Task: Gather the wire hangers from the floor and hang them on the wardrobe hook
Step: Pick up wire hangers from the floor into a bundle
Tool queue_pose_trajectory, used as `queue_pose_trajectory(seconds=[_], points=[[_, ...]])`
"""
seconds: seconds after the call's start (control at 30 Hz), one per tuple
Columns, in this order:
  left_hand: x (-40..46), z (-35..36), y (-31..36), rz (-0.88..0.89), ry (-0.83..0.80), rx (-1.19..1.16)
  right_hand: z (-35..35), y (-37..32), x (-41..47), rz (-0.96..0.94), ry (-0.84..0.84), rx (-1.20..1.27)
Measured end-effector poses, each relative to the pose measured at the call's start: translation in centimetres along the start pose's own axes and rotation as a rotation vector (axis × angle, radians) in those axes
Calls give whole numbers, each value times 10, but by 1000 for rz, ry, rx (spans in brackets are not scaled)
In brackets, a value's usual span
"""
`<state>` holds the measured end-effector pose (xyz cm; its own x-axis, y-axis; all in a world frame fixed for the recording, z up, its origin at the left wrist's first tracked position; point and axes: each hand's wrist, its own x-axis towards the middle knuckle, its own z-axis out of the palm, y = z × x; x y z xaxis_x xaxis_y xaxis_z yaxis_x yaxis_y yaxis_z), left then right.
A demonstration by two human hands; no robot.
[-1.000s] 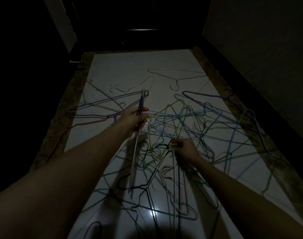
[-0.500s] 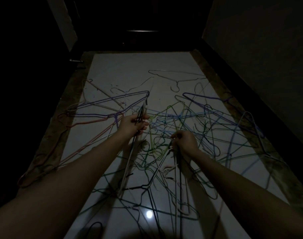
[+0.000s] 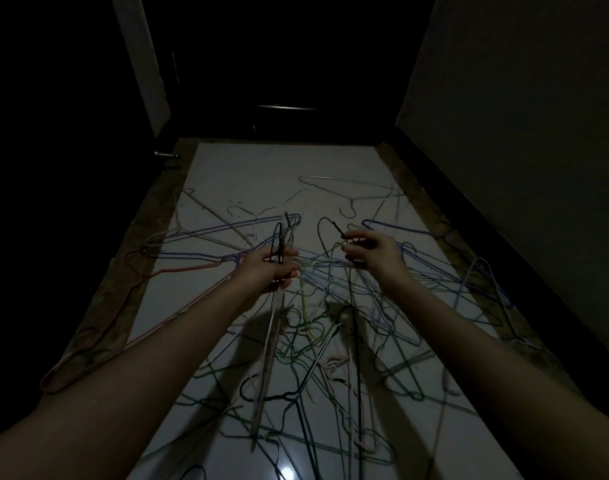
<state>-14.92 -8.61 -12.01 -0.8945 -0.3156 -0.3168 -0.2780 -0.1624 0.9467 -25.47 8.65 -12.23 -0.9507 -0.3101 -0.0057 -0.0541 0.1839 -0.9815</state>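
Note:
Several coloured wire hangers [image 3: 348,327] lie tangled across the white floor [image 3: 261,174]. My left hand [image 3: 273,268] grips a small bundle of hangers [image 3: 270,341] by their necks; the hooks stick up above the fist and the frames hang down toward me. My right hand [image 3: 372,252] pinches a dark hanger [image 3: 325,233] just under its hook and holds it lifted above the pile, its wires trailing down. The two hands are level, a short gap apart. No wardrobe hook is visible in the dim light.
A dark wall [image 3: 521,150] runs along the right and a dark doorway [image 3: 279,81] closes the far end. A brown border strip [image 3: 123,289] edges the floor on the left, with a red hanger [image 3: 88,358] lying over it. A door handle [image 3: 164,154] juts out far left.
My right hand has risen from the pile with the dark hanger, moving up and away from me. My left hand kept its bundle and stayed near the same place. The view tilted upward.

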Motion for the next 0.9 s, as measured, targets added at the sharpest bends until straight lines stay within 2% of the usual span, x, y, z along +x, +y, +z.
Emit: queue_pose_trajectory(seconds=[0.2, 0.37, 0.6, 0.9], points=[[1, 19, 21, 3, -62, -127, -2, -37, -5, -38, -13, 84], [1, 26, 25, 14, -75, -127, 0, -38, -10, 23, -47, 60], [0, 14, 17, 3, -25, -80, 3, -18, -17, 82, -28, 72], [-2, -4, 5, -46, 59, -87, 12, -1, -17, 46, -124, -78]])
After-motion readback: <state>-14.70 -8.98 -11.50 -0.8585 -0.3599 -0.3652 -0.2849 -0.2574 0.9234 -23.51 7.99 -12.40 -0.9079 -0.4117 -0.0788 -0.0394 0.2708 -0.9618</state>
